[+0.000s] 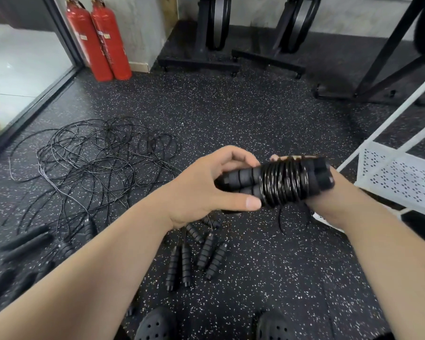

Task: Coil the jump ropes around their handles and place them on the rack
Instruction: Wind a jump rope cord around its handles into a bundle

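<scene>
Between the hands, head view: we see the left hand (pixel 206 190) curled round the bare foam end of the paired handles (pixel 241 179), and the right hand (pixel 336 200) gripping the end wound with the jump rope (pixel 284 185). We judge the bundle light and its glossy cord springy, apt to uncoil, so it is best held across the turns. The rack (pixel 398 182) stands just right of the right hand. The loose ropes (pixel 96 158) sprawl on the floor (pixel 255 123) beyond the left hand.
</scene>
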`<state>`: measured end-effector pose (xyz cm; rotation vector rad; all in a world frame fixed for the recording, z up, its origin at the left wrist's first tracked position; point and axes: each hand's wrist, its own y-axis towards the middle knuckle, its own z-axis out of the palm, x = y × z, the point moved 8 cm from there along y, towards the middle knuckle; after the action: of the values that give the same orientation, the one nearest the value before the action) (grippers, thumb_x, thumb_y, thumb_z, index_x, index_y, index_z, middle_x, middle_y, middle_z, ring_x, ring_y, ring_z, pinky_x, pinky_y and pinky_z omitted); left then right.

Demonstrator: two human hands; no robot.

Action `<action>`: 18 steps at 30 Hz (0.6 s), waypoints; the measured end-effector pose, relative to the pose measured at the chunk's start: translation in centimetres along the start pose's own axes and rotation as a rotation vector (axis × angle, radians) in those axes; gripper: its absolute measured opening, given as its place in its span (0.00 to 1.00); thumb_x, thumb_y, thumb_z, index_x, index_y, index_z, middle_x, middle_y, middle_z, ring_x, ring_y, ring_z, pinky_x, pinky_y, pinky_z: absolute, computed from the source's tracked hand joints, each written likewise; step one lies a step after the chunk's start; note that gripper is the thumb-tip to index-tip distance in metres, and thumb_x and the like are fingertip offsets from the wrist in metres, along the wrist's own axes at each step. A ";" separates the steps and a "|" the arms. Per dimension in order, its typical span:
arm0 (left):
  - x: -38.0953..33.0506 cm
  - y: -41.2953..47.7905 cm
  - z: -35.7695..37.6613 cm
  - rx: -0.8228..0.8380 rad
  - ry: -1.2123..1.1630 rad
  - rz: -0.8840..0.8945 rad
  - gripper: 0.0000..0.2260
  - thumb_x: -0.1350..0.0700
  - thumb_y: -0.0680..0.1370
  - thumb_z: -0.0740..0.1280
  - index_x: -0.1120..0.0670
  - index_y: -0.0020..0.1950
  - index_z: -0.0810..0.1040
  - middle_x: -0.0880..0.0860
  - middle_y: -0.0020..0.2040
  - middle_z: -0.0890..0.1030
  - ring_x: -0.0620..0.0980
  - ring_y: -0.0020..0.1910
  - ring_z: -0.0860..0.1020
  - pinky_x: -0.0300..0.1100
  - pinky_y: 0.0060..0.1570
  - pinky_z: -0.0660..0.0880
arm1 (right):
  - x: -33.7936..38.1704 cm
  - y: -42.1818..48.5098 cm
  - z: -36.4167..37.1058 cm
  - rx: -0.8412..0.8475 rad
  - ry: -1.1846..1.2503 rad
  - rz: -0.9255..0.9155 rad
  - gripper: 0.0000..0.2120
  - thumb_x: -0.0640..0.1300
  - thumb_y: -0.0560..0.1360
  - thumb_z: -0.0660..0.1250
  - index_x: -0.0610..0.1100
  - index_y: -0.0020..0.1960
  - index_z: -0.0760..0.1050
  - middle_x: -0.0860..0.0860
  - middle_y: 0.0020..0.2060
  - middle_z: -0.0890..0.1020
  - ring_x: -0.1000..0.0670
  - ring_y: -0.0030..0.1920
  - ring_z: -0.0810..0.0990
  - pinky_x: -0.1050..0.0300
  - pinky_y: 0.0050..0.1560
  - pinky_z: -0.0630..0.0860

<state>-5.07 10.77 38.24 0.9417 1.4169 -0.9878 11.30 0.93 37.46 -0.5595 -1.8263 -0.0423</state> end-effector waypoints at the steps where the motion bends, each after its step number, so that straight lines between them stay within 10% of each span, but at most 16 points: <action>1: 0.1 0.1 -0.4 -0.057 -0.041 0.006 0.23 0.67 0.75 0.79 0.55 0.66 0.76 0.55 0.63 0.85 0.57 0.61 0.84 0.57 0.60 0.83 | -0.3 0.1 0.3 -0.065 -0.062 0.012 0.20 0.33 0.85 0.63 0.47 0.38 0.83 0.55 0.32 0.85 0.59 0.37 0.82 0.56 0.47 0.74; 9: 2.0 0.4 -1.5 -0.429 -0.030 -0.065 0.16 0.56 0.79 0.78 0.52 0.64 0.80 0.49 0.55 0.87 0.56 0.51 0.87 0.44 0.46 0.85 | -1.6 1.3 3.7 -0.139 -0.177 0.128 0.19 0.43 0.88 0.55 0.43 0.43 0.77 0.46 0.31 0.82 0.42 0.35 0.82 0.34 0.55 0.81; 18: 3.8 0.1 -5.6 -0.707 0.321 -0.204 0.18 0.47 0.73 0.82 0.44 0.59 0.80 0.45 0.49 0.84 0.45 0.44 0.83 0.42 0.43 0.81 | -1.8 0.4 7.6 0.147 -0.515 -0.008 0.05 0.49 0.85 0.63 0.53 0.54 0.78 0.53 0.35 0.83 0.51 0.32 0.80 0.50 0.37 0.79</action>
<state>-7.11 16.15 34.60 0.4379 1.9776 -0.4123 5.10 2.94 33.21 -0.4861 -2.3077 0.2498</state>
